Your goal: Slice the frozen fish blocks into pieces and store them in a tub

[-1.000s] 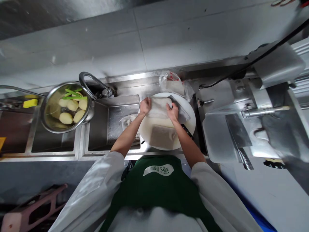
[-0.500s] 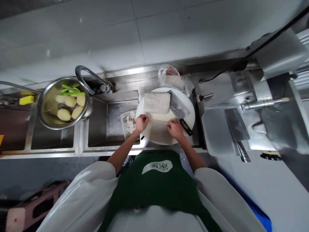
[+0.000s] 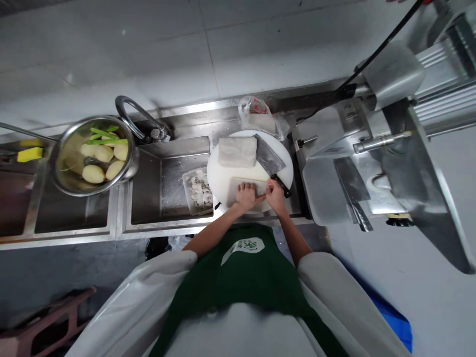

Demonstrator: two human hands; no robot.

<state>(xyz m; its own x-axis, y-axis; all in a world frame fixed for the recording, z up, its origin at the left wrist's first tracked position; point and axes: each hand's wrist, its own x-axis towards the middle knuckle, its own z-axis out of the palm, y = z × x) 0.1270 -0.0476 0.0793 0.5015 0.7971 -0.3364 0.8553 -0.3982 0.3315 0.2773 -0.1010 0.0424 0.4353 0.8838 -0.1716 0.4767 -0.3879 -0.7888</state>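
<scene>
Head view: the near slab (image 3: pixel 232 190), pale & thin-looking, lay flat on the near part of the round cutting bd (image 3: pixel 214 173); single piece or stacked sheets, cdn't tell. L hand (image 3: pixel 246 196) was spread wide, palm down on it. R hand (image 3: pixel 275 195) was bunched narrow at slab's R edge, next to L thumb; cdn't tell if it pinched the edge or only touched. Good technique, I'd judge: L palm light & even vs. creasing, R fingertips working from the edge, no tugging, as thin stuff wd prob. tear. Main risk: cleaver (image 3: pixel 269 155) on bd's R side, handle (image 3: pixel 281 185) right by R hand, so wrist needed clearance. Far slab (image 3: pixel 237 151) sat on bd's far-L part, best undisturbed.
</scene>
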